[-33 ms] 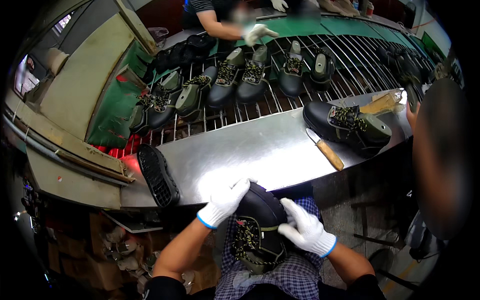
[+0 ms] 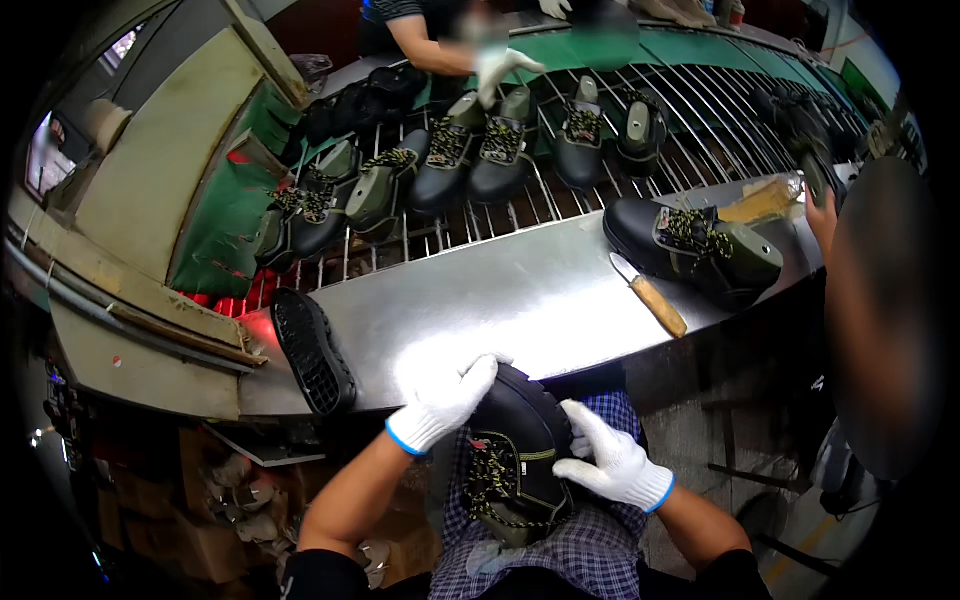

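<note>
A black lace-up work shoe (image 2: 520,456) with yellow-flecked laces rests toe-up over my lap, its dark sole edge showing along the toe. My left hand (image 2: 446,402), in a white knit glove, is closed on the shoe's toe and sole edge from the left. From the right, my gloved right hand (image 2: 614,466) grips the shoe's side, thumb and fingers against the sole edge. Beyond my hands, a loose black outsole (image 2: 313,352) lies tread-up on the metal bench. A wooden-handled knife (image 2: 655,303) lies beside another black shoe (image 2: 690,250) at the right.
The metal bench (image 2: 460,300) runs across in front of me. Behind it, several shoes (image 2: 500,160) stand on a metal rod rack (image 2: 430,240). A co-worker's gloved hand (image 2: 502,72) reaches over them. Another person's hand (image 2: 822,218) holds a shoe at the right.
The shoe in my hands has tilted slightly, so more of its sole edge shows. The co-worker's gloved hand beyond the rack has come left and down onto a shoe.
</note>
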The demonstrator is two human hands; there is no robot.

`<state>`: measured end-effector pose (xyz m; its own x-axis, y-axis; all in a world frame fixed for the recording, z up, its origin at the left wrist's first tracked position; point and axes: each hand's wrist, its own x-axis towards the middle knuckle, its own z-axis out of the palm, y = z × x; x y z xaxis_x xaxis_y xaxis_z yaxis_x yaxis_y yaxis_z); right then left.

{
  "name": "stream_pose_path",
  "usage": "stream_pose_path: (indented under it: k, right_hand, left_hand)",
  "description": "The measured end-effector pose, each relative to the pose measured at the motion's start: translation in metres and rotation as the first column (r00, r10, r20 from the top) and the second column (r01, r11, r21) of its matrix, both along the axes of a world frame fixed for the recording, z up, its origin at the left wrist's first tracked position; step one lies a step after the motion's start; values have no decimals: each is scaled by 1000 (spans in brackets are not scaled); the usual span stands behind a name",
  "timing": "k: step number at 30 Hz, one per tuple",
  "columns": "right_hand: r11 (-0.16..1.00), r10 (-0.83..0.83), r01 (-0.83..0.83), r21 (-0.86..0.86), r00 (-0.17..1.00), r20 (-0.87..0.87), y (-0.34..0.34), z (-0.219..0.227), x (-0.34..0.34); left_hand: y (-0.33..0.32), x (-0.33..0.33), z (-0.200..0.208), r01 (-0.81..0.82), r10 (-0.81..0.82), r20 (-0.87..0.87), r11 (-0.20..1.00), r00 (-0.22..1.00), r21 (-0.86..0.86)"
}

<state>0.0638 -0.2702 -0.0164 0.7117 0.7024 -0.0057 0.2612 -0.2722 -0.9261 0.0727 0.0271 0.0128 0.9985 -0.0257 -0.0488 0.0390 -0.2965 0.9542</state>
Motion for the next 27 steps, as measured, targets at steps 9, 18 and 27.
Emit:
stream_pose_path:
  k: [9,18,27]
  right_hand:
    - [987,-147,155,-46,979,139,28,-12,19]
    - [997,-2,29,-74,942,336,19,14,1]
    - [993,45,-83,87,927,374,23,28,4]
  left_hand:
    - [-6,23,39,237,-331,167,877,929,419]
    - [-4,20,35,220,-310,161,883,937,415]
    - [-1,-21,-20,-293,267,-134,752,954,-590]
